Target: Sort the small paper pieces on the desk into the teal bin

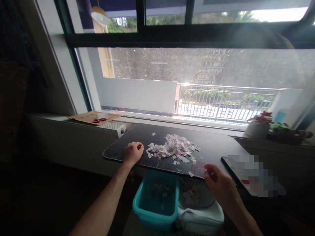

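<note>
Left hand's (134,152) grip is curling inward; can't tell if it's pinching anything. Right hand's (219,179) thumb and fingers are closing near each other, tips sitting at a clear sheet with red curved markings (198,169); contact unclear. The loose heap of small white and pinkish paper scraps (177,146) is lying between the hands on the black wood-grain bench (219,144), just right of the left grip (nearer) and leftward and beyond the right. Long axis is running left-right, peaking mid-heap, thinning toward the left hand. Scraps are looking flat, angular, jumbled. Below the near edge, a teal plastic tub (155,213) is holding more.
</note>
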{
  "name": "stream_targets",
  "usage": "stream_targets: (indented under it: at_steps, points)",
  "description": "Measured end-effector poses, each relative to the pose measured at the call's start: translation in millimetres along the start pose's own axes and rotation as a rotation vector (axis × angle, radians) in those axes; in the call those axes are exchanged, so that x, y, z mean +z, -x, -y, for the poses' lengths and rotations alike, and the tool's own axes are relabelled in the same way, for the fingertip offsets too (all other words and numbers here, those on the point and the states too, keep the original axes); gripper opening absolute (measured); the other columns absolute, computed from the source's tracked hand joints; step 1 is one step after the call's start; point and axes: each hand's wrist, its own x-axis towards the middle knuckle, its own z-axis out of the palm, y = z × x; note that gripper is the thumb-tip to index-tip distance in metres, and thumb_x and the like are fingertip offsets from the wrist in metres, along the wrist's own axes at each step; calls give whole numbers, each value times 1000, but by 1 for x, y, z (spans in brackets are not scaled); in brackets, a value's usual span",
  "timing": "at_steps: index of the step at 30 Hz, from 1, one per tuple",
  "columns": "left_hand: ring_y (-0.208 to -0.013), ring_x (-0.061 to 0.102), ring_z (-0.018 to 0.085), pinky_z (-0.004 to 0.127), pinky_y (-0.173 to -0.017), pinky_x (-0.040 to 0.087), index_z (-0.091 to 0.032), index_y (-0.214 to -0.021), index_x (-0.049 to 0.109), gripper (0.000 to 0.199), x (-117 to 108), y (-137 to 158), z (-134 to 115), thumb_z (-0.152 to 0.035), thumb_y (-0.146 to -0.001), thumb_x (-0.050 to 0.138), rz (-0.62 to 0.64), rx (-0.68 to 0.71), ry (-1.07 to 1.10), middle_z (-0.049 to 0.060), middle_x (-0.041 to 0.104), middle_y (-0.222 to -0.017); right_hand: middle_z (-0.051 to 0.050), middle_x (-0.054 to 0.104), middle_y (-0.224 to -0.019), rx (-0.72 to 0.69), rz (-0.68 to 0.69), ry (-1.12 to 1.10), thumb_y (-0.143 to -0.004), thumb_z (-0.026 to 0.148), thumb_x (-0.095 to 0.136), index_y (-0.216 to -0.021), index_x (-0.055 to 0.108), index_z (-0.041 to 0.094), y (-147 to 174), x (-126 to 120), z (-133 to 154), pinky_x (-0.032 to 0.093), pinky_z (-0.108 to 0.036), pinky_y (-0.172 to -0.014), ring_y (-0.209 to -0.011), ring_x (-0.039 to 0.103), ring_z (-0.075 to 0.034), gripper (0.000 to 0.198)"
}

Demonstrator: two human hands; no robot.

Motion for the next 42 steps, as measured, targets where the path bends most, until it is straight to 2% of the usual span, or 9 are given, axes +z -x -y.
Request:
stream_targets:
  at_steps: [7, 19, 23, 30, 37, 42]
  points:
    - [-84, 59, 24, 32, -76, 43, -20, -81, 69, 24, 1, -1, 1, -30, -81, 48, -3, 2, 4, 6, 67, -86, -3, 68, -77, -19, 20, -1, -83, 33, 47, -96, 62, 20, 3, -2, 8, 46, -26, -61, -62, 61, -17, 24]
    - [-84, 59, 23, 31, -77, 43, -21, -80, 69, 21, 1, 1, 0, -28, -81, 49, -9, 3, 9, 6, 67, -86, -7, 68, -86, -132, 48, -127, -84, 28, 43, -101, 62, 16, -32, 46, 28, 47, -27, -67, -69, 63, -17, 28]
    - [-85, 59, 24, 31, -77, 43, -20, -80, 69, 21, 0, 0, -1, -28, -81, 50, -10, -2, 12, 6, 67, -86, -6, 68, -84, -150, 67, -129, -83, 26, 43, -100, 63, 15, -35, 53, 29, 46, -26, -66, -66, 62, -16, 28]
    - [-84, 59, 24, 31, -78, 44, -20, -80, 69, 22, 0, 1, 0, -28, -81, 49, -8, 3, 13, 6, 67, -86, -2, 67, -76, -119, 135, -70, -83, 29, 46, -98, 62, 19, -19, 28, 12, 45, -25, -62, -63, 60, -16, 24]
    - [-84, 59, 24, 32, -77, 44, -20, -81, 69, 22, 0, 0, 0, -28, -81, 49, -5, 5, 10, 7, 67, -86, -2, 65, -75, -82, 84, 38, -85, 31, 46, -97, 62, 20, 1, -8, 4, 45, -26, -61, -61, 59, -16, 23]
    - [-86, 59, 24, 32, -78, 44, -20, -82, 69, 23, 0, 0, 0, -29, -81, 49, 0, 3, 4, 7, 67, -88, -3, 65, -76, -104, 80, 23, -86, 31, 45, -98, 61, 20, 1, -12, 12, 45, -25, -61, -62, 59, -15, 23]
